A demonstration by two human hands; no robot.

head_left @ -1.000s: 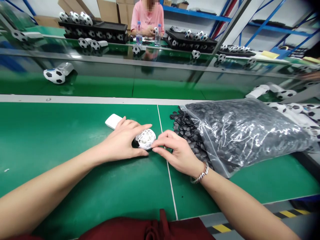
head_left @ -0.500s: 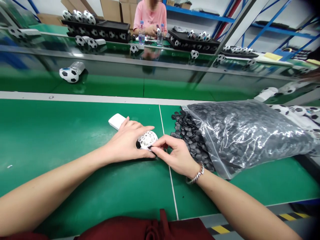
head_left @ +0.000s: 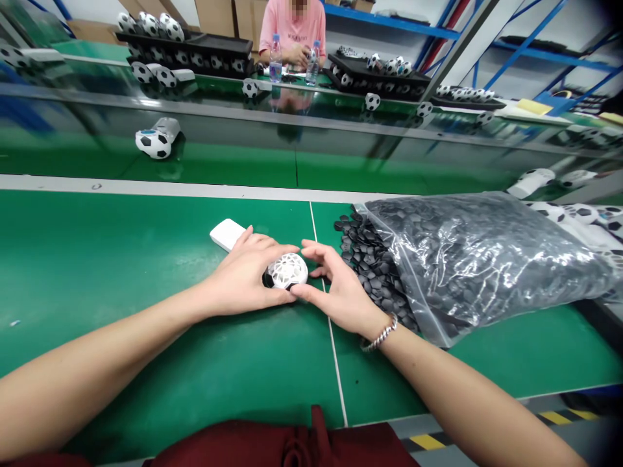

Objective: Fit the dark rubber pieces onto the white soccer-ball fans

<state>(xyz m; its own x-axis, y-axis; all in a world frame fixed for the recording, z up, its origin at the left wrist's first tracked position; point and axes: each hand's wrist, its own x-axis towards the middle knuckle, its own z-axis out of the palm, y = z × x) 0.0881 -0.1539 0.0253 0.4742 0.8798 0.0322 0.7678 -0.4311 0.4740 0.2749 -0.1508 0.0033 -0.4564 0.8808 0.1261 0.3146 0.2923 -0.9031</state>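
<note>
1. A co-worker (head_left: pixel 298 24) in a pink shirt (head_left: pixel 278 27) appears at the far side, top center of the frame.
2. Two bottles (head_left: pixel 275 61), blue-capped and upright, stand before the co-worker.
3. Stacked black trays (head_left: pixel 214 43) fill the upper left, with more black trays just right of the bottles.
4. Brown cartons (head_left: pixel 215 19) stand behind the upper-left trays.
5. A blue shelf (head_left: pixel 389 21) spans the upper right.
6. A yellow sheet (head_left: pixel 534 107) lies at far upper right.
7. Striped floor tape (head_left: pixel 428 442) shows at lower right.

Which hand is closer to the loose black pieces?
Right. The right hand is beside the loose black pieces; the left hand is farther away, holding the white ball.
</note>
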